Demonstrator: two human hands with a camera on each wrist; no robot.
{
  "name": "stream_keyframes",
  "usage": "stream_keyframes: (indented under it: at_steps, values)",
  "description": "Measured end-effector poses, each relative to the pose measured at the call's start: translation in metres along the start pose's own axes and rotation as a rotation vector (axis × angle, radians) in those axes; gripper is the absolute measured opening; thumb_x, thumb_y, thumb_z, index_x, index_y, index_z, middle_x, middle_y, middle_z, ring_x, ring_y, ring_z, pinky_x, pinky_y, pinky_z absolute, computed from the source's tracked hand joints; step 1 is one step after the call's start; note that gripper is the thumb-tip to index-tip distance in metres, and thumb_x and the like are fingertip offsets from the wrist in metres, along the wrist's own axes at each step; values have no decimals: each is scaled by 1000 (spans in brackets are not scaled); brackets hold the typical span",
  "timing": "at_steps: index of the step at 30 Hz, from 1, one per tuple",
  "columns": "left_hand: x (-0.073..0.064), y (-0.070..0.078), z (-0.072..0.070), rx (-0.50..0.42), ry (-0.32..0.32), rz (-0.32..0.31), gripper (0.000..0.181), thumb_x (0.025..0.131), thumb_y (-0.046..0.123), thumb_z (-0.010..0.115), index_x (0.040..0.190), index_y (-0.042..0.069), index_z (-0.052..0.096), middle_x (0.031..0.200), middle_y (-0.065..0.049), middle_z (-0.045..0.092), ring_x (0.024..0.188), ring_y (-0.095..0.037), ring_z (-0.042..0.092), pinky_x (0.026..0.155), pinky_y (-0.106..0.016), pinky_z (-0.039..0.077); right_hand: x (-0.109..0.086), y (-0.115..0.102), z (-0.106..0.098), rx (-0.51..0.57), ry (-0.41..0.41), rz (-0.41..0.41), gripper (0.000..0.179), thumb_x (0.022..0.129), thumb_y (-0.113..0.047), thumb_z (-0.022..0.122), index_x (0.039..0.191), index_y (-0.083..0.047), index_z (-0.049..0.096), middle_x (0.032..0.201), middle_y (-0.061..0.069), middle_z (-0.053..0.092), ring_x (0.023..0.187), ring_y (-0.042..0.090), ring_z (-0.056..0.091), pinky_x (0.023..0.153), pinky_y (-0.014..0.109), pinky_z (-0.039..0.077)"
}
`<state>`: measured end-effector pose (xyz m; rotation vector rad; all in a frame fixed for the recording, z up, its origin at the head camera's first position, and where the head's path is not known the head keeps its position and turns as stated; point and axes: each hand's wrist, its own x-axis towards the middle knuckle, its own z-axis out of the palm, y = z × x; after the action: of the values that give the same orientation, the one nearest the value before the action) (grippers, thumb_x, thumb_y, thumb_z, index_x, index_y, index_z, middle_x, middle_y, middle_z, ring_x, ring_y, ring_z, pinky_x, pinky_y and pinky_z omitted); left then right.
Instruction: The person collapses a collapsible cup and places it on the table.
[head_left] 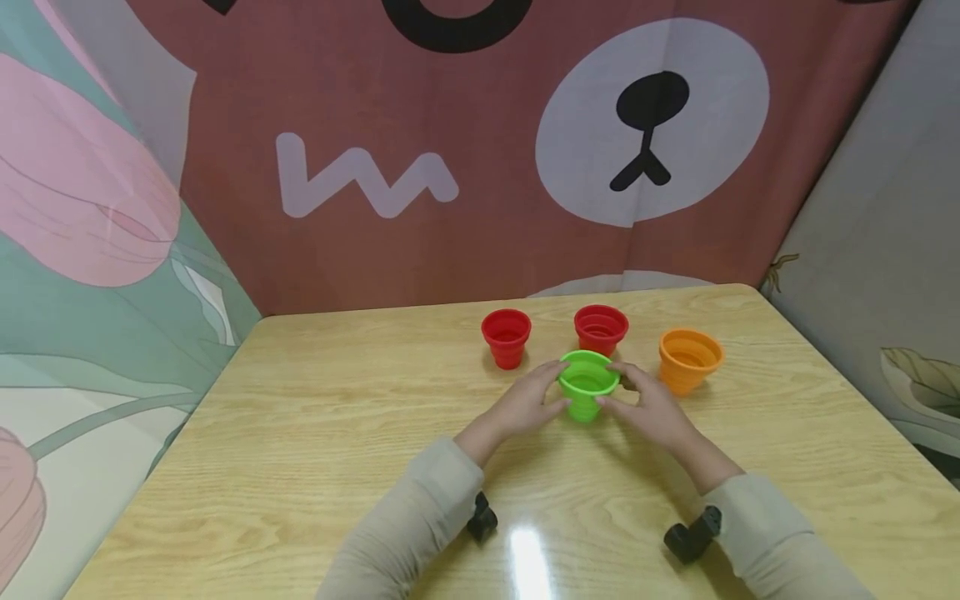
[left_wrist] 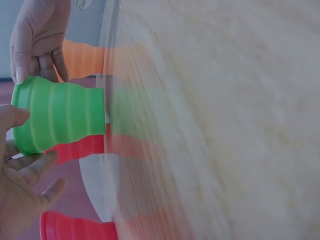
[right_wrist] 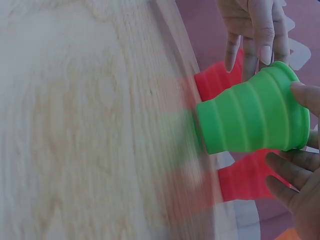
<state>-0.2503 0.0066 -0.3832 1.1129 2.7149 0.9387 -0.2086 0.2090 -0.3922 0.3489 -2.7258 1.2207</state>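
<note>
A green cup (head_left: 587, 385) with ringed, stepped walls stands between both hands, its mouth upward; in the right wrist view it leans slightly. On its left side the left hand (head_left: 528, 398) holds the rim, the thumb near and the fingers toward the far side. The right hand (head_left: 651, 407) grips the opposite side of the rim in the same way. The green cup's base (left_wrist: 102, 112) is at the tabletop; whether it fully rests there I cannot tell. Just behind stands a red cup (head_left: 601, 325), partly hidden by the green one.
Another red cup (head_left: 507, 333) stands to the left, and an orange cup (head_left: 686, 358) to the right, both upright on the wooden table (head_left: 300, 433). A printed curtain (head_left: 465, 250) hangs along the table's back edge. Black devices (head_left: 692, 535) sit at the wrists.
</note>
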Motion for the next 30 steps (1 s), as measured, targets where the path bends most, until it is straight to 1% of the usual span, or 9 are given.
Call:
stream_keyframes:
  at_steps: [2, 6, 11, 15, 19, 22, 24, 28, 30]
  values:
    - [-1, 0, -1, -20, 14, 8, 53, 85, 19, 55, 130, 3, 34, 131, -12, 37, 118, -19, 36, 96, -27, 28, 0, -2, 0, 12, -1, 6, 60, 80, -39, 58, 123, 0, 40, 123, 23, 41, 102, 41, 45, 80, 55, 38]
    - [-4, 0, -2, -67, 26, 6, 50, 85, 17, 55, 129, 3, 35, 127, -9, 41, 111, -17, 43, 93, -25, 33, -1, -7, 1, 47, 0, 3, 60, 80, -38, 58, 123, 0, 40, 122, 22, 43, 102, 40, 45, 81, 54, 38]
    - [-10, -1, -4, -114, 28, -2, 49, 85, 15, 55, 128, 2, 37, 124, -8, 44, 107, -15, 46, 91, -24, 34, -2, -10, 5, 81, 16, -25, 56, 80, -34, 59, 120, 1, 42, 118, 21, 47, 99, 37, 48, 82, 51, 39]
    - [-16, -2, -6, -145, 35, -2, 47, 84, 15, 55, 127, 2, 39, 122, -7, 47, 105, -14, 48, 89, -24, 36, -5, -12, 8, 96, 32, -24, 54, 80, -33, 60, 119, 0, 43, 117, 19, 48, 97, 35, 49, 82, 48, 40]
    - [-20, -2, -7, -165, 38, 15, 43, 85, 14, 54, 124, 1, 43, 120, -8, 48, 102, -14, 50, 87, -24, 37, -6, -14, 10, 126, 53, -33, 49, 80, -28, 61, 116, 2, 45, 113, 18, 50, 95, 33, 51, 82, 46, 41]
    - [-23, -2, -8, -164, 36, 30, 40, 85, 14, 53, 122, 1, 45, 119, -8, 49, 99, -14, 52, 87, -24, 38, -9, -18, 10, 160, 65, -46, 45, 80, -24, 61, 114, 3, 47, 109, 17, 52, 94, 31, 51, 81, 45, 41]
    - [-25, -2, -10, -157, 33, 29, 38, 86, 15, 53, 121, 2, 46, 119, -7, 49, 97, -14, 53, 86, -25, 39, -12, -30, 8, 180, 67, -44, 42, 81, -19, 61, 112, 5, 47, 106, 19, 53, 92, 31, 52, 80, 44, 42]
    - [-28, -1, -13, -158, 24, 26, 37, 86, 16, 53, 120, 4, 47, 119, -6, 49, 95, -16, 54, 85, -26, 40, -13, -35, 7, 209, 65, -35, 39, 81, -18, 60, 111, 4, 47, 104, 17, 53, 89, 30, 52, 77, 40, 45]
    - [-29, -1, -15, -158, 21, 28, 36, 86, 17, 53, 120, 5, 48, 118, -6, 50, 95, -17, 54, 85, -27, 40, -12, -31, 8, 210, 62, -30, 39, 81, -20, 60, 111, 2, 48, 103, 15, 53, 88, 28, 53, 75, 38, 46]
